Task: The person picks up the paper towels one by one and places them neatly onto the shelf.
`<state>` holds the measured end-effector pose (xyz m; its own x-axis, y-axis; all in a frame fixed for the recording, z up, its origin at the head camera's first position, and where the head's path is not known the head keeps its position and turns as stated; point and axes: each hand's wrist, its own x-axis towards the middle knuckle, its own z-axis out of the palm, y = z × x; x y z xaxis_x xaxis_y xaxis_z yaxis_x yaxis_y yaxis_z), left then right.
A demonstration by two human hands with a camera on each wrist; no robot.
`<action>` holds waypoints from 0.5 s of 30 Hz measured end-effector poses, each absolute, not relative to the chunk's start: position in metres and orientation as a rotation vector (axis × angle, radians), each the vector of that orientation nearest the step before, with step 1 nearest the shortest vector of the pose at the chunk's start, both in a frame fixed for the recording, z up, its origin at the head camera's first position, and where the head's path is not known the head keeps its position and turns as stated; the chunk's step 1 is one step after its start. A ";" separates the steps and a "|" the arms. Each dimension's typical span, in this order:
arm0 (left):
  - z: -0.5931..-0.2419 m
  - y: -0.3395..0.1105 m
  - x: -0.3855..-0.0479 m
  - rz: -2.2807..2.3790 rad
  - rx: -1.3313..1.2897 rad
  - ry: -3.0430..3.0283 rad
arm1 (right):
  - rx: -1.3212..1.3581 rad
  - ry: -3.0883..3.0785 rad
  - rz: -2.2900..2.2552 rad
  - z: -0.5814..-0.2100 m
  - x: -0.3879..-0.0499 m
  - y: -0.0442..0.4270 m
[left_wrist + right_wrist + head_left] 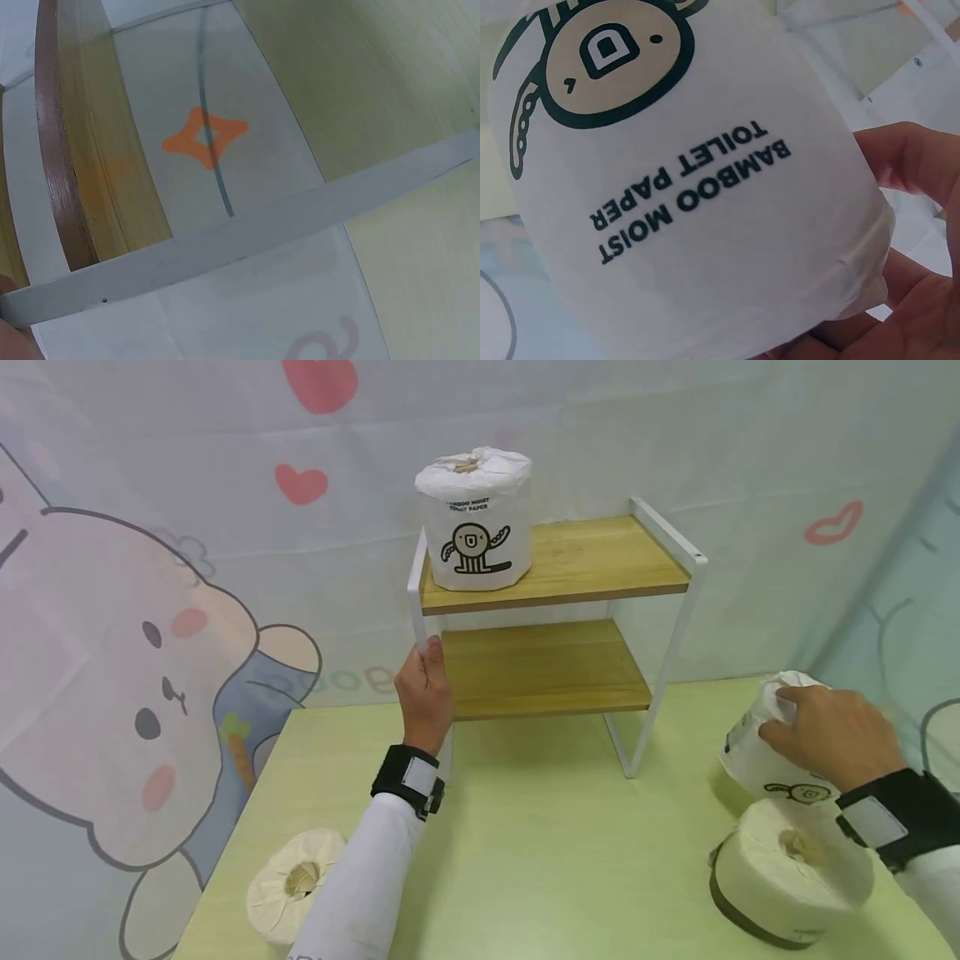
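Note:
My left hand [426, 697] grips the white left post of a two-tier wooden shelf [577, 564]; in the left wrist view that white frame bar [247, 244] crosses the picture, with the hand only at the corner. On the right, my right hand [840, 731] holds a white-wrapped toilet paper roll [750, 752] by its top edge, and the roll tilts. Up close in the right wrist view, the toilet paper roll [705, 225] shows its printed words, with thumb and fingers [911, 161] at its end. A similar wrapped roll [476, 518] stands upright on the top tier's left end.
Nearer than the held roll stands a wide cream roll [795, 877] with a dark band at its base. Another cream roll [296, 885] is at the table's left, partly behind my left forearm. A printed cloth [187, 610] hangs behind the light green table [540, 860].

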<state>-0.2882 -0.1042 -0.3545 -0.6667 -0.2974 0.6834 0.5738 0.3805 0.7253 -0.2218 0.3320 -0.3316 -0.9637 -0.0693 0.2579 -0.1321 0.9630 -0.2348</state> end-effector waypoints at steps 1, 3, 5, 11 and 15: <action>-0.354 -0.104 -0.288 -1.387 -0.240 -1.848 | 0.145 -2.864 0.371 -0.331 -0.221 0.331; -0.354 -0.105 -0.288 -1.383 -0.241 -1.846 | 0.138 -2.859 0.376 -0.329 -0.220 0.329; -0.354 -0.105 -0.288 -1.383 -0.243 -1.841 | 0.140 -2.854 0.375 -0.327 -0.220 0.327; -0.355 -0.105 -0.289 -1.395 -0.240 -1.839 | 0.156 -2.849 0.359 -0.325 -0.218 0.326; -0.355 -0.104 -0.289 -1.381 -0.243 -1.839 | 0.154 -2.831 0.353 -0.324 -0.216 0.324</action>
<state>-0.2892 -0.1043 -0.3552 -0.6572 -0.3004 0.6912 0.5801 0.3839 0.7184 -0.2159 0.3237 -0.3236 -0.9540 -0.0697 0.2916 -0.1392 0.9644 -0.2249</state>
